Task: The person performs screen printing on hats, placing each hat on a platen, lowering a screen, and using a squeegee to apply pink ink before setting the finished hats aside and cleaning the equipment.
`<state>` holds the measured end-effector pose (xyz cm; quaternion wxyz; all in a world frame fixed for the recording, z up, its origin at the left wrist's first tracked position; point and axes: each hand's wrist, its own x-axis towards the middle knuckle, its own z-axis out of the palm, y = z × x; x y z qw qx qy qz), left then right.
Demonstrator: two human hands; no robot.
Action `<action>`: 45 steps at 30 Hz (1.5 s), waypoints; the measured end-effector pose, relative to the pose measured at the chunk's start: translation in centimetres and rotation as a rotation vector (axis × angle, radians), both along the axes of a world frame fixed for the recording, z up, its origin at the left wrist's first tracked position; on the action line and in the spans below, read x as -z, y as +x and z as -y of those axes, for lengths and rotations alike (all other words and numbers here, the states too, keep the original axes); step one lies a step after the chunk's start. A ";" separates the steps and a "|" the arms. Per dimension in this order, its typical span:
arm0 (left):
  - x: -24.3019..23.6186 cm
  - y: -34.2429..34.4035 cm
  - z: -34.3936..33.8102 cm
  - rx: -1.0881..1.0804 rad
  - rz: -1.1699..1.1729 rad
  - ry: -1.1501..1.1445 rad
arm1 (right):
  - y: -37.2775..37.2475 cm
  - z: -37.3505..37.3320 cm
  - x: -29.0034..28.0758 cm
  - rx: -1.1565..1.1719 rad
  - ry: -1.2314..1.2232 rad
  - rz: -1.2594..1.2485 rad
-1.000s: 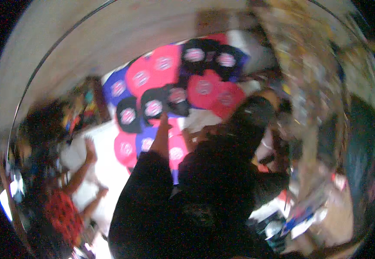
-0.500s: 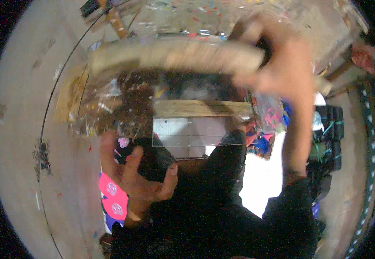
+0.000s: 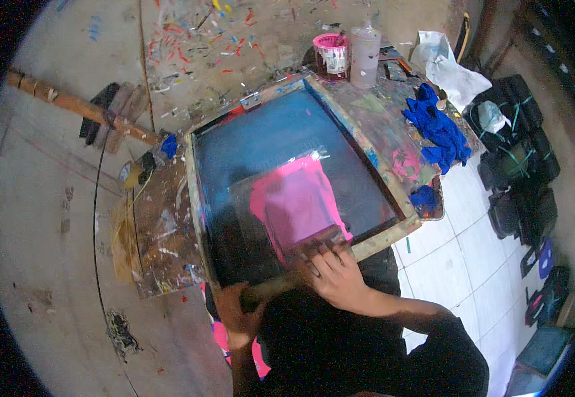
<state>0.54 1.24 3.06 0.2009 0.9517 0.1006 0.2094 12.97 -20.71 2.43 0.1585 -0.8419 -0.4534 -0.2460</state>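
Observation:
A screen printing frame point(image 3: 398, 233) with wooden edges lies flat in front of me. Across its dark mesh point(image 3: 254, 132) runs a broad patch of bright pink ink point(image 3: 294, 198). My right hand point(image 3: 337, 278) is closed around a squeegee point(image 3: 318, 241), whose blade rests on the mesh at the near end of the pink patch. At the frame's near left corner, my left hand point(image 3: 238, 308) grips the wooden edge; some of its fingers are hard to see against the dark clothing.
Behind the frame stand a pink-smeared ink pot point(image 3: 332, 56) and a translucent bottle point(image 3: 365, 56). A crumpled blue cloth point(image 3: 436, 129) lies on the stained table point(image 3: 373, 109). Dark bundles tied with string point(image 3: 516, 132) are stacked at the right, beside white floor tiles point(image 3: 473, 245).
The raised frame has come down flat. My right hand has let go of its edge and now holds the squeegee near me. My left hand, open before, has closed on the near left corner.

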 end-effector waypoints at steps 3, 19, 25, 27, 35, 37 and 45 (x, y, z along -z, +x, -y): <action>2.3 -0.3 -0.1 0.013 -0.009 -0.060 | -0.4 1.0 0.8 -0.048 -0.144 -0.213; -6.9 33.8 -2.0 0.678 -0.141 0.035 | 1.5 1.8 3.5 -0.323 -0.274 -0.192; -3.0 63.2 4.7 0.378 0.032 -0.465 | -2.1 -0.8 9.5 -0.358 -0.031 -0.398; -0.3 67.7 7.4 0.399 0.073 -0.568 | -3.5 -0.2 9.9 -0.326 -0.074 -0.423; 3.4 70.2 8.0 0.468 0.249 -0.777 | 3.8 0.9 0.9 -0.559 -0.312 -0.983; 2.1 69.6 9.0 0.595 0.363 -0.899 | 1.3 2.0 4.2 -0.427 -0.118 -0.732; -11.1 60.3 4.5 0.992 0.690 -0.973 | 3.1 1.7 -0.1 -0.306 -0.095 -0.692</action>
